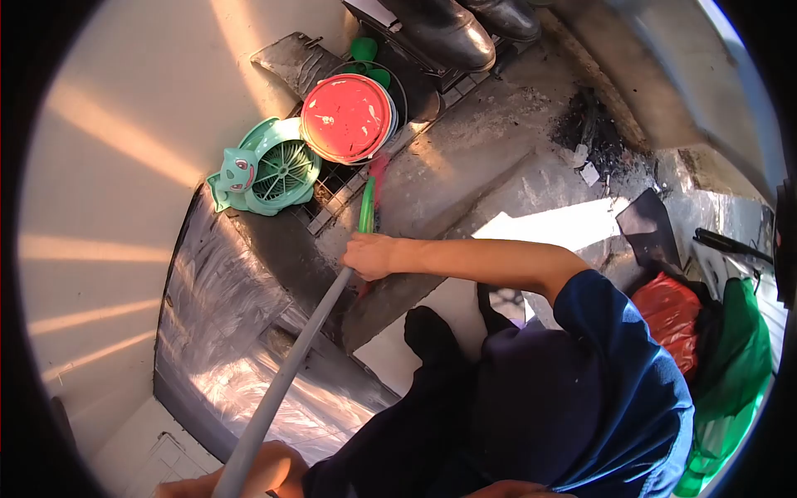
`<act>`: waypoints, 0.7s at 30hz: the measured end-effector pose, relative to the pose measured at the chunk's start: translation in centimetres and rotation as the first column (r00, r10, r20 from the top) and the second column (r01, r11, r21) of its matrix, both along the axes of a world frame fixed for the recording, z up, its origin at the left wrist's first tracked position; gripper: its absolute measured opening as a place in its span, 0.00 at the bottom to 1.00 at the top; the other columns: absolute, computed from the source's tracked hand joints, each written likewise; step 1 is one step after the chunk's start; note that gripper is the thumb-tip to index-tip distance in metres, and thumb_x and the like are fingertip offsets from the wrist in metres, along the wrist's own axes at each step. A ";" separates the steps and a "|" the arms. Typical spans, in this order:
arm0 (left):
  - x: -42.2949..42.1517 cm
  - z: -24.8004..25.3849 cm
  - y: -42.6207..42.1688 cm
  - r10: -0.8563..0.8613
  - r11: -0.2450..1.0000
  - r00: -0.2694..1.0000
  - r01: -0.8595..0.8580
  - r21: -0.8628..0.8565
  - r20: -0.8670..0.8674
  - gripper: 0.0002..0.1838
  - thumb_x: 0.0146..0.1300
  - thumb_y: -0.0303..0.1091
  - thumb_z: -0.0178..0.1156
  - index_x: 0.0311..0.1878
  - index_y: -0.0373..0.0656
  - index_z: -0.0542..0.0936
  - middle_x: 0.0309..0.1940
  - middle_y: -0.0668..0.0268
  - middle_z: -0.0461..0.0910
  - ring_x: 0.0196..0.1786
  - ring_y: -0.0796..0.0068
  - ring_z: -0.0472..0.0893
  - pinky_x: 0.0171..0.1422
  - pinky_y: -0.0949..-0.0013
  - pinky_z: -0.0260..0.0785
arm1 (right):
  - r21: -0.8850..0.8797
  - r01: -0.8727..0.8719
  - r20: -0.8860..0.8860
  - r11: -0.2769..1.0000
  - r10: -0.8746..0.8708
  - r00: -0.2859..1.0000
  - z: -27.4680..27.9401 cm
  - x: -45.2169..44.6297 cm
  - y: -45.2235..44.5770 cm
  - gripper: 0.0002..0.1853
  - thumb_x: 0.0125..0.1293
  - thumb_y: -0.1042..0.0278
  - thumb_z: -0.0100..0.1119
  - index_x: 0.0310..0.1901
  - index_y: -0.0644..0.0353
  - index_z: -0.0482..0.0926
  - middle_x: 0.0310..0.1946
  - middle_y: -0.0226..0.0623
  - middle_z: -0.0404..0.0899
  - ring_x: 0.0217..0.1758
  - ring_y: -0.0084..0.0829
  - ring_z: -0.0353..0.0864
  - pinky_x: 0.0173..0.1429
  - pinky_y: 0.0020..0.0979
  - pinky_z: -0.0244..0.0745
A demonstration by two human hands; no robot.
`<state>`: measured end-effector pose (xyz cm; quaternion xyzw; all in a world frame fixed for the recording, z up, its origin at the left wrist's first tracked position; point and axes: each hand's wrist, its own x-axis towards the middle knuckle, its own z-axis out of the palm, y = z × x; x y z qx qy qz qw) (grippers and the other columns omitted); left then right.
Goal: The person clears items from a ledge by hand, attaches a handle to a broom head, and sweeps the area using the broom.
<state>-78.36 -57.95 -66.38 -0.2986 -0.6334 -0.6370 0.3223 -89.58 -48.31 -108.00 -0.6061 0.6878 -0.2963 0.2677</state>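
A broom with a long grey handle (290,363) runs from the lower left up to a green socket (368,207). Pink bristles show in part beside the green piece, near the floor. My right hand (370,256) is closed round the handle just below the green socket, its arm reaching in from the right. At the bottom left edge, my left hand (270,470) wraps the upper part of the handle, partly cut off by the frame. Just beyond the bristles stands a bucket with a red lid (347,118).
A green character-shaped basket (285,171) sits left of the bucket. Black boots (452,37) stand on a rack at the top. Dark debris and paper scraps (589,173) lie by the wall. Red (668,319) and green bags (730,382) are at the right.
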 end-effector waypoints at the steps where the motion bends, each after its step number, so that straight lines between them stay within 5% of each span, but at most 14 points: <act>1: -0.7 0.5 -0.2 0.098 0.995 0.991 -0.097 -0.017 0.085 0.14 0.74 0.45 0.49 0.31 0.53 0.70 0.15 0.80 0.69 0.18 0.86 0.70 0.33 0.75 0.59 | -0.019 0.021 0.021 1.000 -0.021 1.000 -0.7 -0.3 0.0 0.12 0.55 0.64 0.65 0.39 0.62 0.82 0.33 0.46 0.83 0.45 0.50 0.80 0.52 0.42 0.77; 3: -1.9 1.2 -1.1 0.260 0.965 0.951 -0.262 -0.010 0.168 0.16 0.74 0.52 0.48 0.35 0.53 0.72 0.18 0.77 0.71 0.24 0.81 0.74 0.40 0.69 0.60 | 0.047 0.042 0.019 0.998 -0.043 0.999 -0.2 -1.5 1.0 0.13 0.57 0.63 0.65 0.37 0.64 0.81 0.33 0.50 0.83 0.46 0.52 0.81 0.53 0.45 0.77; 5: -0.8 2.2 -3.6 0.194 0.939 0.946 -0.256 0.230 0.260 0.15 0.60 0.33 0.58 0.22 0.53 0.63 0.16 0.77 0.62 0.28 0.80 0.64 0.48 0.69 0.51 | 0.090 0.127 0.028 0.988 -0.130 0.991 -0.3 -2.5 3.2 0.13 0.58 0.62 0.65 0.36 0.65 0.81 0.32 0.51 0.82 0.45 0.53 0.82 0.53 0.46 0.77; 8: -3.4 1.5 -2.7 0.137 0.933 0.888 -0.265 0.245 0.440 0.12 0.55 0.29 0.56 0.23 0.52 0.63 0.18 0.75 0.62 0.31 0.80 0.64 0.50 0.70 0.51 | 0.203 0.171 -0.006 0.964 -0.173 0.985 -0.1 -5.2 6.4 0.14 0.58 0.61 0.65 0.35 0.65 0.81 0.32 0.53 0.82 0.43 0.54 0.82 0.54 0.46 0.76; 11: -4.2 0.7 -1.0 0.176 0.947 0.889 -0.270 0.172 0.423 0.11 0.55 0.29 0.57 0.25 0.51 0.64 0.19 0.74 0.63 0.32 0.81 0.64 0.50 0.69 0.50 | 0.233 0.219 -0.018 0.947 -0.222 0.975 -1.1 -6.8 9.6 0.15 0.59 0.58 0.64 0.35 0.66 0.82 0.37 0.53 0.81 0.47 0.52 0.81 0.57 0.44 0.75; 12: -5.0 0.5 -0.8 -0.001 0.983 0.898 -0.080 0.166 0.440 0.10 0.57 0.31 0.57 0.29 0.49 0.63 0.22 0.74 0.62 0.34 0.79 0.62 0.51 0.68 0.50 | 0.241 0.223 -0.020 0.944 -0.225 0.974 -0.8 -7.6 10.8 0.15 0.59 0.58 0.64 0.34 0.66 0.82 0.35 0.53 0.81 0.46 0.52 0.81 0.57 0.44 0.75; 14: -5.7 0.6 -1.0 0.042 0.991 0.865 -0.100 0.091 0.500 0.10 0.60 0.32 0.56 0.32 0.47 0.62 0.25 0.72 0.61 0.37 0.76 0.60 0.53 0.66 0.50 | 0.269 0.307 -0.057 0.913 -0.303 0.951 -0.6 -9.0 12.8 0.15 0.58 0.59 0.64 0.34 0.66 0.82 0.35 0.53 0.81 0.45 0.52 0.81 0.56 0.44 0.75; 17: -8.1 0.5 -2.1 0.022 0.976 0.814 -0.143 0.162 0.580 0.15 0.67 0.41 0.53 0.35 0.43 0.61 0.32 0.65 0.57 0.44 0.69 0.60 0.67 0.57 0.47 | 0.297 0.437 -0.107 0.849 -0.425 0.899 0.2 -12.9 15.0 0.15 0.56 0.60 0.64 0.34 0.66 0.82 0.36 0.52 0.81 0.45 0.51 0.82 0.56 0.45 0.75; 19: -7.3 1.4 -3.6 -0.002 0.996 0.851 -0.047 0.080 0.524 0.17 0.67 0.43 0.53 0.40 0.34 0.69 0.42 0.54 0.68 0.56 0.62 0.66 0.75 0.54 0.44 | 0.203 0.464 -0.164 0.863 -0.437 0.884 3.1 -13.2 15.0 0.14 0.55 0.61 0.65 0.33 0.65 0.81 0.35 0.52 0.81 0.44 0.51 0.82 0.56 0.45 0.75; 20: -4.9 2.7 -5.5 -0.019 0.997 0.890 -0.014 0.070 0.455 0.22 0.68 0.43 0.54 0.46 0.27 0.71 0.53 0.47 0.68 0.63 0.56 0.64 0.78 0.53 0.42 | 0.156 0.481 -0.192 0.863 -0.451 0.872 4.1 -12.8 14.9 0.13 0.54 0.61 0.65 0.32 0.65 0.81 0.34 0.53 0.81 0.44 0.51 0.82 0.55 0.46 0.75; 21: -5.3 2.6 -5.5 -0.028 0.997 0.889 -0.007 0.074 0.457 0.22 0.68 0.43 0.54 0.46 0.27 0.71 0.53 0.47 0.68 0.63 0.56 0.64 0.78 0.53 0.42 | 0.086 0.457 -0.159 0.885 -0.440 0.884 4.3 -11.6 14.2 0.13 0.54 0.61 0.65 0.31 0.65 0.81 0.33 0.52 0.81 0.43 0.50 0.82 0.55 0.46 0.75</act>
